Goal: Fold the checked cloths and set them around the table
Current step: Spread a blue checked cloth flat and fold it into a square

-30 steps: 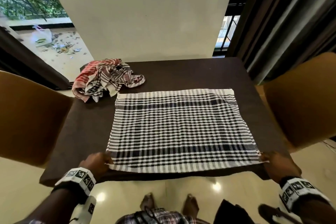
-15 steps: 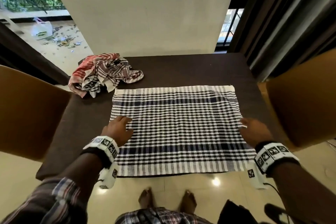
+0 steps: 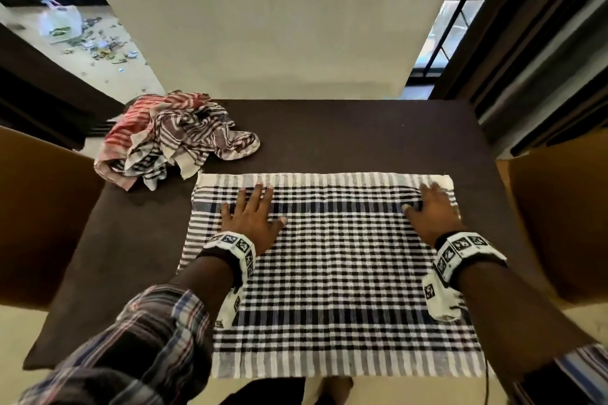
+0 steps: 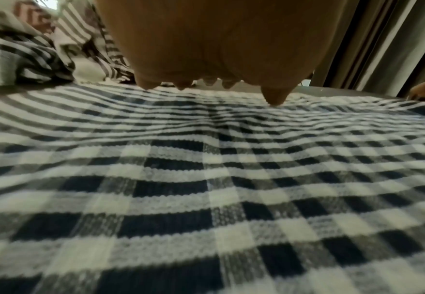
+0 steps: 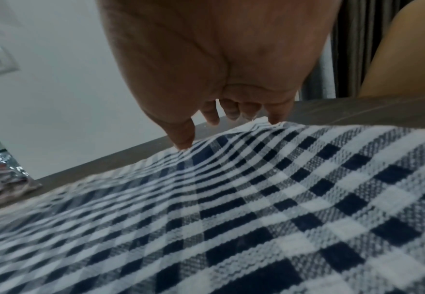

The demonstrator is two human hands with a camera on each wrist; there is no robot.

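Risk notes. Black-and-white checked cotton cloth (image 3: 329, 273) lies spread flat on the dark brown bench (image 3: 362, 135), its near hem hanging just over the bench's near edge. My left hand (image 3: 251, 222) lies on it with fingers splayed flat, my right hand (image 3: 432, 215) likewise near its far right corner; neither grip pinches anything. Likely trouble: uneven pressing drags the cloth toward me and off the bench, or rucks it. Crumpled heap of red and grey striped cloths (image 3: 174, 138) sits just beyond its far left corner and could snag in the fold.

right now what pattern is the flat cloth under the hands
Dark navy-and-white check with striped white borders on the flat cloth; the head view shows it best.
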